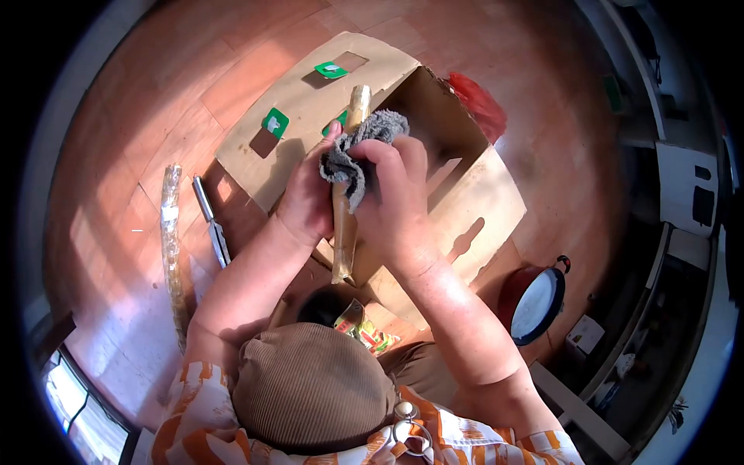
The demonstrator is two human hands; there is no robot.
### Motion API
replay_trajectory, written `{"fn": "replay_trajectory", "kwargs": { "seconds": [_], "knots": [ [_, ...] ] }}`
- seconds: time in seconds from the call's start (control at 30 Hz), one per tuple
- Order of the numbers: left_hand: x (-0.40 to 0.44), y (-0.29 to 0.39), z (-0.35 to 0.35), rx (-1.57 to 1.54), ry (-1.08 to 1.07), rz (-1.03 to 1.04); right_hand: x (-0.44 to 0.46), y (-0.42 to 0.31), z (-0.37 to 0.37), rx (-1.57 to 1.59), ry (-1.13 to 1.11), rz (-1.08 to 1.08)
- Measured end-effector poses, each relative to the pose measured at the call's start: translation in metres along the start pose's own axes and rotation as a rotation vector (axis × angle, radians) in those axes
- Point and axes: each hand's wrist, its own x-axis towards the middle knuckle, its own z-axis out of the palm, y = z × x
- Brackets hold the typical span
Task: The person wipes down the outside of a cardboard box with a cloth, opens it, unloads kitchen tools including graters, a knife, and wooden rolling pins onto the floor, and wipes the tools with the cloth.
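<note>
A slim tan tube-like stick (343, 240), glossy as if wrapped in tape, is held at a slant above an open cardboard box. My left hand (304, 194) is closed around its middle from the left, thumb pointing up. A crumpled grey cloth (356, 159) wraps part of the stick. My right hand (399, 198) pinches this cloth from the right and presses it against the stick. The stick's upper and lower ends stick out past the cloth; part of its middle is hidden by the cloth and fingers.
Below my hands stands the cardboard box (488, 198), flaps spread, with green clips (275, 122). On the floor left lie a plastic-wrapped rod (170, 225) and a metal tool (213, 221). A red bag (478, 105), a red-sided pan (535, 306) and a colourful packet (364, 329) are nearby.
</note>
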Motion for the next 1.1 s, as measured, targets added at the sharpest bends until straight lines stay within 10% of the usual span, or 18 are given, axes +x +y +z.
{"fn": "replay_trajectory", "kwargs": {
  "seconds": [0.27,0.4,0.73,0.93,1.1],
  "knots": [
    [0.014,0.021,0.002,0.212,0.048,0.115,-0.06,-0.023,-0.027,0.839,-0.576,0.407],
    [0.011,0.012,0.007,0.19,-0.012,0.071,-0.037,-0.018,-0.044,1.304,0.069,0.858],
    [0.016,0.025,0.001,0.475,0.157,0.117,-0.073,-0.024,-0.032,0.784,-0.698,0.483],
    [0.036,0.004,-0.018,1.861,0.241,-0.088,-0.083,-0.003,-0.066,0.924,-0.417,1.022],
    [0.06,-0.014,-0.04,2.49,0.266,-0.261,-0.086,0.006,-0.078,0.985,-0.278,0.997]
  ]
}}
